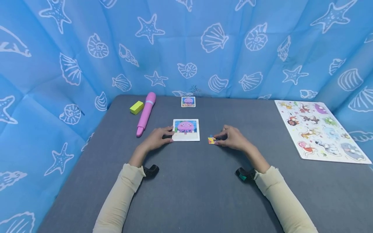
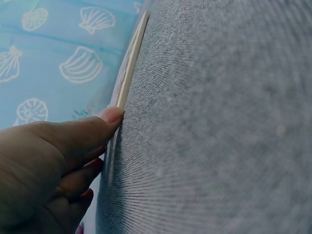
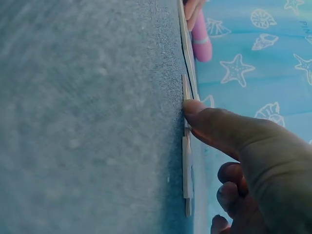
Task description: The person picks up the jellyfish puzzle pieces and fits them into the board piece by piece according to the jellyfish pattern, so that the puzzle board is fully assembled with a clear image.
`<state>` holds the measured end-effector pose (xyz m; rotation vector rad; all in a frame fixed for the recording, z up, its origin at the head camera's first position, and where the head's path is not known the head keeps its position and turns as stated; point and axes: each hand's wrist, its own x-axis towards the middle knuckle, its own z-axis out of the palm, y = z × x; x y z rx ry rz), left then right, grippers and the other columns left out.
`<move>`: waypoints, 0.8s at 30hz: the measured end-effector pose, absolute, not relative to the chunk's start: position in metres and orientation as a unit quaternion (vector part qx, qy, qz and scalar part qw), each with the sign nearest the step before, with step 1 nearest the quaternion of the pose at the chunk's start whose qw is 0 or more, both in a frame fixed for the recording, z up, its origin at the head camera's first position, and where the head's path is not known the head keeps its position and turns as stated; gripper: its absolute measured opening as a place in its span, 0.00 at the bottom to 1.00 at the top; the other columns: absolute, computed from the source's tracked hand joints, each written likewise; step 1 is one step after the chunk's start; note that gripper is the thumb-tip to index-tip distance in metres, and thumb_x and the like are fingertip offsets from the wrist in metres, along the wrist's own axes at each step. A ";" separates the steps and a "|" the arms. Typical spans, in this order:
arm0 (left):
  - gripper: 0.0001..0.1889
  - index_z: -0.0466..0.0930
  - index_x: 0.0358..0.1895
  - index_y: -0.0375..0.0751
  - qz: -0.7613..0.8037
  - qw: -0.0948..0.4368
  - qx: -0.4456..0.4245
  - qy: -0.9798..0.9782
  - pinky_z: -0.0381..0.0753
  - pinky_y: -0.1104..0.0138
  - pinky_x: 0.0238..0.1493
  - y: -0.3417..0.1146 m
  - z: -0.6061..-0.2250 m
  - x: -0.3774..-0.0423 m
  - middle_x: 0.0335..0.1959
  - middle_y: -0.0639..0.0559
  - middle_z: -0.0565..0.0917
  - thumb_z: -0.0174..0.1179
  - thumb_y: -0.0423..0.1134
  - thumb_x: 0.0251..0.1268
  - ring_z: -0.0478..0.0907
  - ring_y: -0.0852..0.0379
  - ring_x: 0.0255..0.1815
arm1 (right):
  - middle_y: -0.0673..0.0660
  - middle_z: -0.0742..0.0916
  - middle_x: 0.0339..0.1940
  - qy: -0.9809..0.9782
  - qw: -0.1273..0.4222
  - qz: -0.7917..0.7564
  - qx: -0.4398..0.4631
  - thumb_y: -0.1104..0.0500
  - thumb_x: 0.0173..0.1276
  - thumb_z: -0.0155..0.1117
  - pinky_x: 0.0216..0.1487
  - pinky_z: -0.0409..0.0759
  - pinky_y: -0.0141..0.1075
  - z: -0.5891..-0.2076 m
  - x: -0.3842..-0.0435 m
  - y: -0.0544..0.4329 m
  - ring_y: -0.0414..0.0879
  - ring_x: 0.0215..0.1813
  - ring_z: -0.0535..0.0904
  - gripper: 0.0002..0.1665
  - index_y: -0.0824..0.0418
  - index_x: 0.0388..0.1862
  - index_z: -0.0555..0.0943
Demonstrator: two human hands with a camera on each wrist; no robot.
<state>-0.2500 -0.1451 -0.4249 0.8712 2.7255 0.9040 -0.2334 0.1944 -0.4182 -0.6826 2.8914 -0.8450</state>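
In the head view, a white-bordered puzzle board [image 1: 186,137] with a pink jellyfish picture lies on the grey table. My left hand [image 1: 157,138] holds its left edge, thumb at the near corner and fingers farther up the side. The left wrist view shows the thumb against the board's thin edge [image 2: 131,63]. To the right of the board, my right hand [image 1: 234,139] pinches a small yellow and blue puzzle piece [image 1: 211,140] between thumb and fingers. Another thin puzzle piece [image 3: 186,168] appears edge-on below the thumb in the right wrist view; from above, the hand covers most of it.
A small jellyfish picture card [image 1: 188,102] lies behind the board. At the back left are a pink marker-shaped stick [image 1: 146,113] and a yellow-green block [image 1: 136,107]. A large animal puzzle board [image 1: 323,129] lies at the right. A blue shell-patterned curtain [image 1: 175,48] hangs behind the table.
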 end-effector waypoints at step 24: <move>0.20 0.78 0.53 0.39 0.330 0.054 0.264 0.905 0.60 0.52 0.67 -0.149 -0.429 -0.252 0.62 0.49 0.73 0.63 0.41 0.57 0.66 0.51 0.66 | 0.58 0.78 0.30 0.901 0.026 -0.325 -0.287 0.56 0.53 0.71 0.31 0.63 0.33 -0.416 -0.268 0.083 0.44 0.29 0.65 0.15 0.63 0.38 0.85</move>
